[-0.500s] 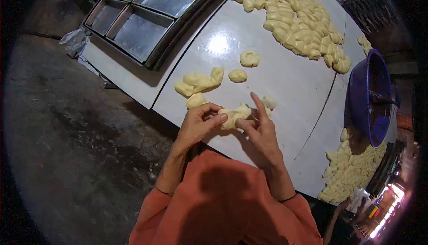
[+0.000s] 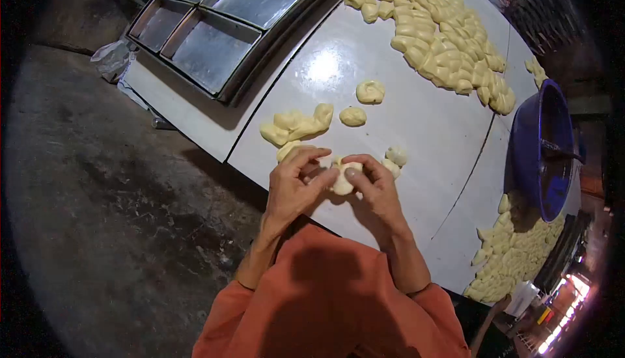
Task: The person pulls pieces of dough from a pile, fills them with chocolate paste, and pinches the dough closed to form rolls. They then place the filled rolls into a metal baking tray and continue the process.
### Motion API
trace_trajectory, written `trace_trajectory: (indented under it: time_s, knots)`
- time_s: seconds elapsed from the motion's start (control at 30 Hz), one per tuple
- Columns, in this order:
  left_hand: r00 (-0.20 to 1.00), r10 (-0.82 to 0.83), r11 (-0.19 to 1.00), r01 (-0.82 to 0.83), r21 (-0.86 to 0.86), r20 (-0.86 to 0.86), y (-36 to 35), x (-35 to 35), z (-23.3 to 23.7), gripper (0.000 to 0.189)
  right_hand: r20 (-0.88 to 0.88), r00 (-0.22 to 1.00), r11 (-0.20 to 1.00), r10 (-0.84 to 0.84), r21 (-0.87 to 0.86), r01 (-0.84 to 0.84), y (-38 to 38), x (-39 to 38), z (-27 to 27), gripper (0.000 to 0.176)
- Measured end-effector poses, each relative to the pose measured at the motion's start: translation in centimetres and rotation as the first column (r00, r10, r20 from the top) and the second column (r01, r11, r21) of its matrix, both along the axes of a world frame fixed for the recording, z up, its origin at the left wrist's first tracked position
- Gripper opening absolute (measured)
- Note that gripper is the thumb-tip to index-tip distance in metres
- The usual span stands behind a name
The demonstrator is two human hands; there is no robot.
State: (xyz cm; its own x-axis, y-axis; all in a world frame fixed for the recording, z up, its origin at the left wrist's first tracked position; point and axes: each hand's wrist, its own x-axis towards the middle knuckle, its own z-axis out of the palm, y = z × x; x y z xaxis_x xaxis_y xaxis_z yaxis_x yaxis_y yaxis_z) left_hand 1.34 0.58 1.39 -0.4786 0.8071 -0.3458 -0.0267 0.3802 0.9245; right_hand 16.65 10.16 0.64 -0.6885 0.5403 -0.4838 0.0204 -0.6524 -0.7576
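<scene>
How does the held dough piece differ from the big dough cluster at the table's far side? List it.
The held piece is small and single; the big cluster is many pieces crowded together. The held piece sits between left hand and right hand; the big cluster lies on the table. Both are pale dough.

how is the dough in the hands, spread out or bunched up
Bunched up: the dough is a compact lump between the left hand and right hand.

Purple basin, metal pans, stained floor
</scene>
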Motion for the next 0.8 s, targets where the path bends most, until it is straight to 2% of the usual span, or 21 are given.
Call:
trace_trajectory:
  time_s: [0.07,0.1,0.2,0.23,0.33,0.37,0.5,0.6,0.63,0.73,0.77,0.8]
  knots:
    - [0.977,-0.098,0.966,0.139,0.216,-0.188,0.6,-0.3,-0.7,0.054,-0.095,0.992,0.992,-0.079,-0.102,0.069,0.5,0.3,-0.2,0.026]
    - [0.972,-0.144,0.955,0.186,0.232,-0.188,1.2,-0.4,-1.6,0.074,-0.048,0.998,0.997,-0.049,-0.066,0.046,1.0,0.4,0.4,0.026]
    - [0.937,-0.275,0.958,0.249,0.142,0.213,1.6,-0.8,-1.8,0.073,-0.07,0.993,0.994,-0.09,-0.069,0.086,1.5,0.2,1.1,0.028]
    - [0.903,-0.295,0.955,0.267,0.129,0.313,1.9,-0.9,-0.6,0.063,-0.087,0.987,0.988,-0.137,-0.081,0.13,1.5,0.4,0.6,0.025]
    - [0.957,-0.265,0.964,0.267,-0.006,0.117,2.4,-1.2,0.0,0.048,0.083,0.996,0.998,0.04,0.052,-0.044,1.9,0.6,1.5,0.022]
    - [0.963,-0.251,0.964,0.258,-0.062,0.097,2.5,-1.3,0.7,0.034,0.013,1.0,0.998,0.01,0.055,-0.01,1.9,0.6,1.2,0.024]
    - [0.957,-0.239,0.967,0.25,-0.052,0.164,1.3,-2.1,-1.4,0.026,0.045,0.998,0.998,-0.045,0.044,0.044,2.2,1.8,0.4,0.023]
    - [0.949,-0.248,0.964,0.261,-0.044,0.193,1.1,-2.1,-1.2,0.029,0.087,0.996,0.998,-0.03,0.053,0.026,2.8,2.3,0.5,0.021]
    - [0.938,-0.238,0.97,0.244,0.004,0.252,1.1,-1.9,-1.6,0.036,0.05,0.998,0.998,-0.05,0.039,0.048,2.6,1.9,0.9,0.022]
    - [0.958,-0.244,0.957,0.213,0.195,0.152,2.2,-0.5,-0.4,0.044,-0.073,0.99,0.993,-0.119,-0.011,0.118,2.4,1.4,0.2,0.023]
    - [0.958,-0.281,0.948,0.268,0.172,0.056,2.4,-0.6,-0.9,0.051,-0.114,0.989,0.99,-0.1,-0.112,0.087,2.6,1.3,0.4,0.024]
    - [0.955,-0.296,0.947,0.295,0.128,-0.014,2.7,-0.8,-0.5,0.051,-0.077,0.996,0.998,-0.051,-0.035,0.049,2.6,1.0,0.6,0.024]
